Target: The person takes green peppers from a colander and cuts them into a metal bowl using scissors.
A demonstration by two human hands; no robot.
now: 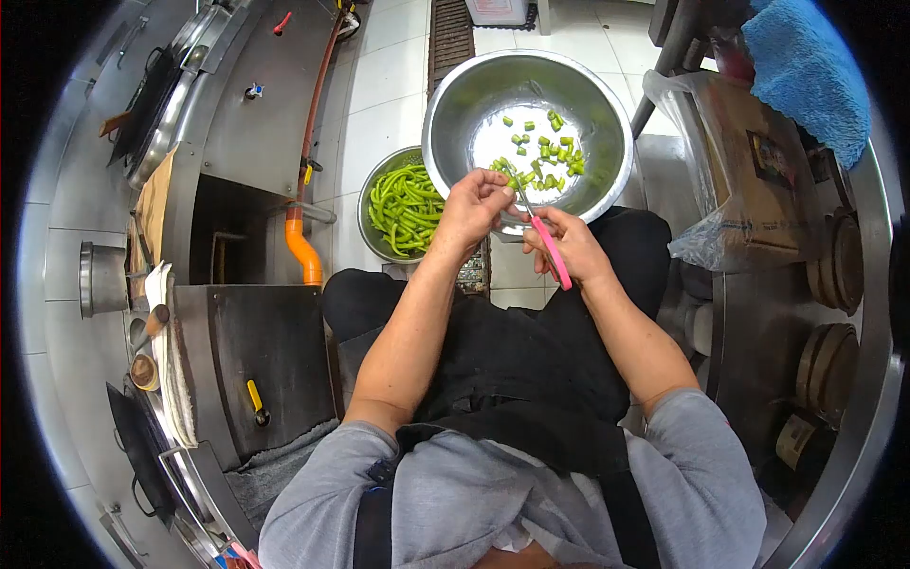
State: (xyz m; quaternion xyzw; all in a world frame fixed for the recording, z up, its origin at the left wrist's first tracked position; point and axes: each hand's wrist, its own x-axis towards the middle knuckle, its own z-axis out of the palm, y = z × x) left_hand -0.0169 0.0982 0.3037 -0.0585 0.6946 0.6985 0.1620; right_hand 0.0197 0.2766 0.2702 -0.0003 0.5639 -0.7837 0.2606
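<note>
My left hand (468, 211) pinches a green chili pepper (513, 183) over the near part of a wide steel bowl (459, 106). In my right hand (580, 252) are pink-handled scissors (550, 248), their blades pointing up and left at the pepper by my left fingertips. Short cut pepper pieces (548, 152) lie scattered on the bowl's bottom. Left of the bowl stands a steel colander (364, 226), heaped with long whole green peppers (406, 209). How much pepper sits inside my left fingers is hidden.
Steel kitchen units (270, 351) with an orange pipe (303, 248) run along the left. A floor drain grate (450, 47) lies beyond the bowl. To the right are a plastic-covered cardboard box (758, 161), a blue towel (806, 66) and a steel shelf (749, 351).
</note>
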